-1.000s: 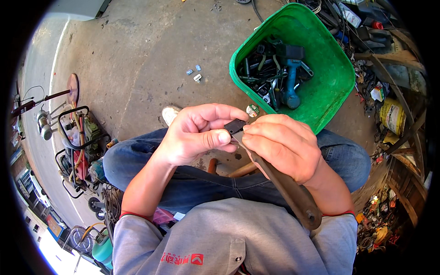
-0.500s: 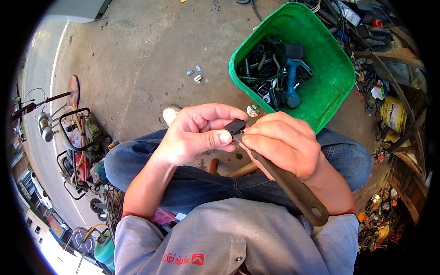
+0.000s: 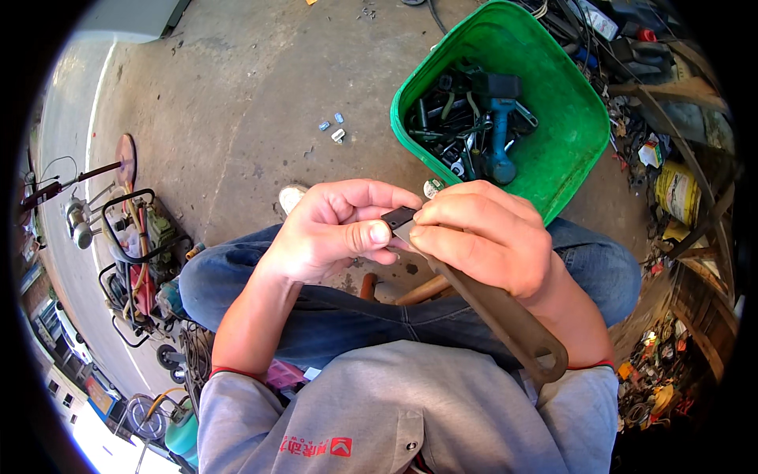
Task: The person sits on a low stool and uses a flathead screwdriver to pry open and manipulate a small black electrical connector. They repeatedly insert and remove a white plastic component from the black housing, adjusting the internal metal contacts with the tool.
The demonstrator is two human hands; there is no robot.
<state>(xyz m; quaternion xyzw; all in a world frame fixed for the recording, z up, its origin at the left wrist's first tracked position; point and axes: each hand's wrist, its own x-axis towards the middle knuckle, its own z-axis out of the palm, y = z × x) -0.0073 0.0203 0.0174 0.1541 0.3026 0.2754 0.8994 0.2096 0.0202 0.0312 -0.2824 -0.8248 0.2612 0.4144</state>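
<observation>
Between thumb and fingers, my left hand (image 3: 328, 229) pinches a small black rectangular part (image 3: 399, 216). My right hand (image 3: 489, 241) grips a brown-handled knife (image 3: 505, 316) close to its short grey blade, which meets the black part's lower right side. The knife's long handle slants down toward my right forearm and ends in a round hanging hole. Both hands are close together above my lap. Fingers hide some of the blade and the part's underside.
A green plastic bin (image 3: 572, 130) ahead on the right holds a blue power tool (image 3: 500, 142) and several hand tools. Small metallic pieces (image 3: 338, 135) lie on the concrete. A machine with black tubular bars (image 3: 150, 237) stands left; scrap (image 3: 655, 379) is heaped right.
The knife and my right hand have shifted slightly, and the blade now shows flatter and wider against the black part. My left hand has moved slightly left, still pinching it.
</observation>
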